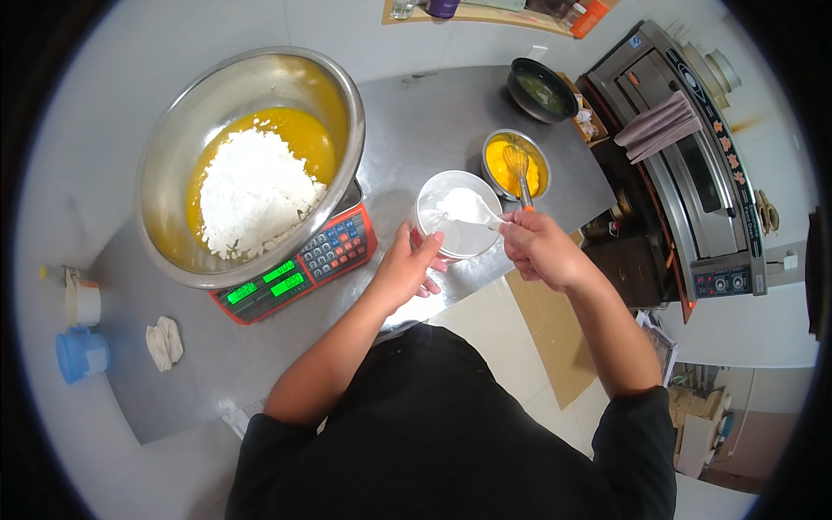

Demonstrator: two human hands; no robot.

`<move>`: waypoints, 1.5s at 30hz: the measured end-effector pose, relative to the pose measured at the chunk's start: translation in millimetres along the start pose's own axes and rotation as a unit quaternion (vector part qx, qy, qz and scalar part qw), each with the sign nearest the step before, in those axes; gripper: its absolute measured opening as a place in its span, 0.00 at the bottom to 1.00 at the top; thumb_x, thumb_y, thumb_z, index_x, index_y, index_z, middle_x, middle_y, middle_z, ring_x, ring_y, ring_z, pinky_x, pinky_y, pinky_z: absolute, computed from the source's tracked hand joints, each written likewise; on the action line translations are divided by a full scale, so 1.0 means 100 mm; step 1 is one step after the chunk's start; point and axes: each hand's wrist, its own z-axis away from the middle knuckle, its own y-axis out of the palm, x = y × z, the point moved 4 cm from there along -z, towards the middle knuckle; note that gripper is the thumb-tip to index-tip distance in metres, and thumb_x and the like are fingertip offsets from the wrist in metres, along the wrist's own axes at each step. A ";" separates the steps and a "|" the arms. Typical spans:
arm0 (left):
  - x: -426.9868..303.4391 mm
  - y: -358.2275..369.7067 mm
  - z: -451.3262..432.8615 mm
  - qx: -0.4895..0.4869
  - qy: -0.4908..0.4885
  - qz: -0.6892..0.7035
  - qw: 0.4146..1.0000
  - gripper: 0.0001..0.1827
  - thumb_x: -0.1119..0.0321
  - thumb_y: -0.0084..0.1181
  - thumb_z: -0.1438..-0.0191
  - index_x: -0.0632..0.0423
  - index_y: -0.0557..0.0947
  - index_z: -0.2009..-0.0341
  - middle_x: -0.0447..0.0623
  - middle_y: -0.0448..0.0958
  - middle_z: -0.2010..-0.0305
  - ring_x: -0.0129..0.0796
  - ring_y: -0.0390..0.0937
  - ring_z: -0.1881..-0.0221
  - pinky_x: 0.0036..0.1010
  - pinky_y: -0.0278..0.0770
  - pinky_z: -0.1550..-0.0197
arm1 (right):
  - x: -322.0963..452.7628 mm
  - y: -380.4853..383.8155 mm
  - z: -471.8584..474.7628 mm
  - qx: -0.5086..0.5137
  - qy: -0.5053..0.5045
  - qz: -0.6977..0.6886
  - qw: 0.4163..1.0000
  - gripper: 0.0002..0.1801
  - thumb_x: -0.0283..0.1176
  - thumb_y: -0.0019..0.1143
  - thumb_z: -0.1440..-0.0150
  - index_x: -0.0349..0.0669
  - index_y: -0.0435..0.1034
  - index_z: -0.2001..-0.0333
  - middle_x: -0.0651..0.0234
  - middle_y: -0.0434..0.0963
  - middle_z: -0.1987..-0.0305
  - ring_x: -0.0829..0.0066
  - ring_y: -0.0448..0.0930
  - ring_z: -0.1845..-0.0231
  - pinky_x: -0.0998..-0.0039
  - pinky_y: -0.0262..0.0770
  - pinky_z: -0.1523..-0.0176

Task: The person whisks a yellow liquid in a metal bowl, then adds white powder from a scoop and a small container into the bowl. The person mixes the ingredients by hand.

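Observation:
My right hand (543, 250) grips the handle of a white plastic spoon (480, 211). White powder (460, 203) is heaped on its bowl, over the mouth of a white plastic tub (491, 246). At the tub's near left side, my left hand (411, 265) holds the wall, thumb at the rim. To the left, a large steel bowl (159, 214) sits on a red digital scale (305, 270) with lit green displays. White powder (257, 192) is piled in that bowl, on yellow liquid (312, 133).
A small steel bowl (489, 146) of egg yolks with a whisk (518, 166) stands beyond the tub. Behind it is a black pan (520, 107) of clear liquid. A deck oven (689, 162) is at right. A cloth (164, 344) lies on the steel table (416, 110) at left.

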 end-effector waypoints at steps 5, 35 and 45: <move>-0.01 0.01 0.01 -0.005 -0.004 -0.001 1.000 0.32 0.49 0.43 0.42 0.57 0.53 0.42 0.56 0.77 0.67 0.32 0.73 0.82 0.23 0.70 0.82 | -0.01 -0.04 0.02 0.001 0.003 0.003 1.000 0.07 0.31 0.41 0.40 0.39 0.62 0.62 0.79 0.55 0.83 0.88 0.51 0.85 0.83 0.45 0.83; 0.12 0.01 0.05 -0.049 0.076 -0.070 0.993 0.50 0.40 0.41 0.46 0.72 0.41 0.39 0.52 0.77 0.77 0.35 0.72 0.86 0.27 0.70 0.83 | 1.25 2.40 -1.16 0.143 -0.212 0.192 0.947 0.07 0.30 0.41 0.42 0.37 0.61 0.64 0.77 0.58 0.81 0.88 0.54 0.86 0.82 0.48 0.84; 0.03 -0.02 0.16 -0.058 0.088 -0.054 0.993 0.47 0.46 0.43 0.45 0.76 0.43 0.41 0.55 0.75 0.80 0.37 0.70 0.88 0.30 0.70 0.83 | 1.25 2.35 -1.01 0.169 -0.198 0.121 0.958 0.06 0.31 0.41 0.40 0.41 0.63 0.65 0.79 0.57 0.82 0.89 0.53 0.86 0.83 0.47 0.84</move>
